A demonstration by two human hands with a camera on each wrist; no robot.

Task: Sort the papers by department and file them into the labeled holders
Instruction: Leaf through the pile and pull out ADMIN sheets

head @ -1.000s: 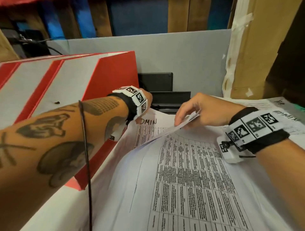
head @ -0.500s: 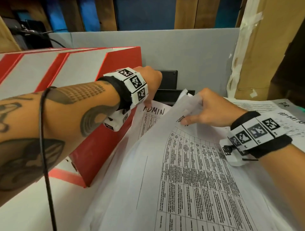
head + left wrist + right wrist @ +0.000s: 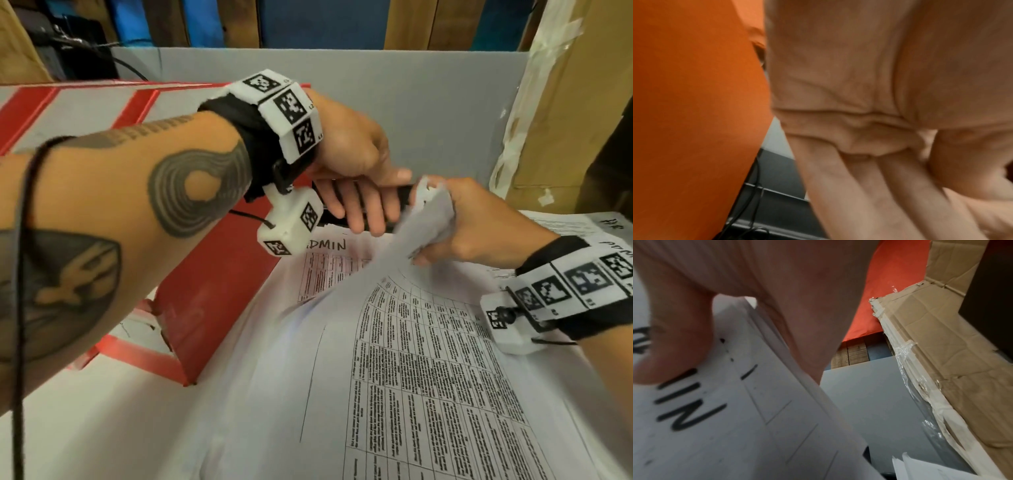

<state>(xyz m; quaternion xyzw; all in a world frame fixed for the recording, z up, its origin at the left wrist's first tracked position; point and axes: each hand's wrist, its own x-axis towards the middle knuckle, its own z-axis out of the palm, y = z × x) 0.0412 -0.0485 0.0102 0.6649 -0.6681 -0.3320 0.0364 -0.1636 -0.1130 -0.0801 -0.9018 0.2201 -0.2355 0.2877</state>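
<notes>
A stack of printed papers (image 3: 428, 377) lies in front of me, its top edge lifted. My right hand (image 3: 472, 226) pinches that top edge, with the thumb (image 3: 674, 353) on a sheet (image 3: 735, 418) lettered in black marker. Under the lifted sheets lies a sheet marked ADMIN (image 3: 329, 267). My left hand (image 3: 359, 198) hangs just left of the right hand, fingers (image 3: 869, 186) straight and pointing down, holding nothing. Behind it a black holder (image 3: 406, 193) is mostly hidden; its dark tiers (image 3: 777, 203) show in the left wrist view.
A red and white box (image 3: 219, 291) stands close on the left, beside my left forearm. A grey partition (image 3: 445, 120) closes the back. A taped cardboard box (image 3: 565, 120) stands at the right. More labelled papers (image 3: 582, 229) lie behind my right wrist.
My left hand has left the ADMIN sheet, risen and moved right toward my right hand. My right hand has lifted the papers' top edge higher and bunched it.
</notes>
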